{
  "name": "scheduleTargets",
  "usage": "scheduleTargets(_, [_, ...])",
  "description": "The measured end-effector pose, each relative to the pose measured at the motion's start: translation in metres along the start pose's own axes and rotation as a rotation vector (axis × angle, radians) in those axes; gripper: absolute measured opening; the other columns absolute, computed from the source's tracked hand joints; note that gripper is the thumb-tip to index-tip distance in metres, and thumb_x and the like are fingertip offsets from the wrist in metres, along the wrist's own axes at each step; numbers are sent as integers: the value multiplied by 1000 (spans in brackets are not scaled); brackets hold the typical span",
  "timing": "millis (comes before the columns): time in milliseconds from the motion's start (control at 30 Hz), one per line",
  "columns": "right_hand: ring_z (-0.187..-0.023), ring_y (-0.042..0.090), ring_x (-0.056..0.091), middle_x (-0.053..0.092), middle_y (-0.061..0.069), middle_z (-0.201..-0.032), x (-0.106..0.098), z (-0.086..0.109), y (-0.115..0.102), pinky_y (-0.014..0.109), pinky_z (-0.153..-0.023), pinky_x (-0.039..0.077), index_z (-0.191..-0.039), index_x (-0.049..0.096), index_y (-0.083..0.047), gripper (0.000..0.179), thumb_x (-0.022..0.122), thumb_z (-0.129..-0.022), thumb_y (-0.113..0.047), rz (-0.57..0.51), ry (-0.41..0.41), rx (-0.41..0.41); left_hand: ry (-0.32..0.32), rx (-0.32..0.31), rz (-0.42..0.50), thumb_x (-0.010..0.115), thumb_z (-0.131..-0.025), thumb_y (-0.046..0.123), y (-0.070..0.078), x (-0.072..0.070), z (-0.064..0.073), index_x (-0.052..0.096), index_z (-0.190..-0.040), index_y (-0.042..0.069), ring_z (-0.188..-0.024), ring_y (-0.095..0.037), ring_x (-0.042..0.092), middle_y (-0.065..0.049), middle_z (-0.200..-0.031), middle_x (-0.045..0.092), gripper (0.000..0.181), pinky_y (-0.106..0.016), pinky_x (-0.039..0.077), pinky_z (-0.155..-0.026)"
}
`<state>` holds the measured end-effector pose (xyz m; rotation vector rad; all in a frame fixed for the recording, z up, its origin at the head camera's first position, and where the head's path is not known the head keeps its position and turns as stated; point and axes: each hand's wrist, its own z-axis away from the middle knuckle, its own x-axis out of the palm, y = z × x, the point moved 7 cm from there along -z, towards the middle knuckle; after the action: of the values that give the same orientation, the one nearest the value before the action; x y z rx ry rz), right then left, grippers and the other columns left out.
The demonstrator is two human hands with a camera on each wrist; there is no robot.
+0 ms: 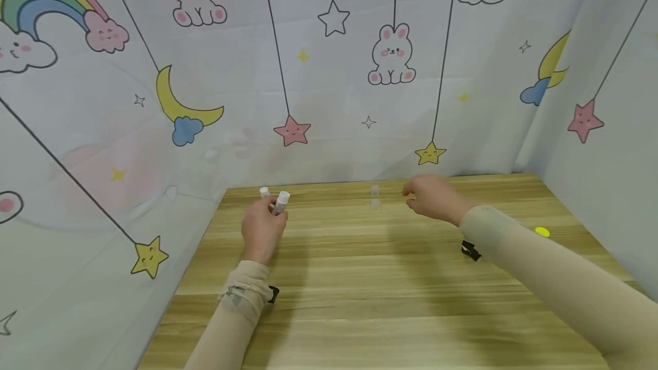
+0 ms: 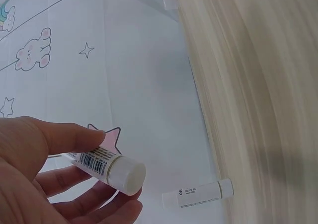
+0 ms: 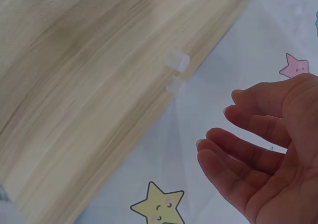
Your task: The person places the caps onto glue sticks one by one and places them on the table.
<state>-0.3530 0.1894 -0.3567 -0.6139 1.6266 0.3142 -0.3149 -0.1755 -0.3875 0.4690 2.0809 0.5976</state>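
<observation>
My left hand [image 1: 263, 232], at the back left of the table, grips a white glue stick [image 2: 107, 167] between thumb and fingers. A barcode and a gold band show on it. Just behind that hand, a second white glue stick [image 1: 264, 192] stands upright; the left wrist view shows its printed label. My right hand [image 1: 437, 197] hovers near the table's back edge with loosely bent fingers and nothing in them. To its left are two small translucent caps, one farther back [image 1: 374, 189] and one nearer [image 1: 375, 204], apart from the hand.
A yellow disc [image 1: 542, 232] lies on the wooden table [image 1: 349, 301] at the right, beyond my right forearm. White cloth [image 1: 334, 101] printed with rabbits and stars hangs behind the table and along both sides. Black wrist gear shows at both sleeves.
</observation>
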Motion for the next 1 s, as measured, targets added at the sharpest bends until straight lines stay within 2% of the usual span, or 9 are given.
scheduleTargets(300, [-105, 33, 67, 71, 15, -116, 18, -23, -2, 48, -88, 54, -115, 73, -1, 24, 68, -94, -11, -28, -30, 9, -15, 46, -2, 76, -83, 13, 14, 2, 7, 75, -108, 8, -69, -27, 59, -9, -87, 65, 25, -43, 46, -56])
scheduleTargets(600, [-102, 31, 67, 69, 17, -119, 31, -46, 2, 48, -86, 54, -120, 71, 1, 28, 65, -95, -10, -63, -43, 20, -15, 91, -4, 77, -84, 15, 29, 1, 11, 75, -110, 9, -73, -27, 62, -10, -92, 68, 27, -45, 49, -58])
scheduleTargets(1000, [-107, 32, 65, 69, 16, -120, 57, -67, 12, 48, -89, 53, -122, 70, 1, 33, 65, -90, -5, -103, -49, 55, -12, 149, -15, 83, -84, 16, 44, 1, 23, 75, -112, 8, -78, -28, 64, -12, -99, 68, 31, -45, 52, -62])
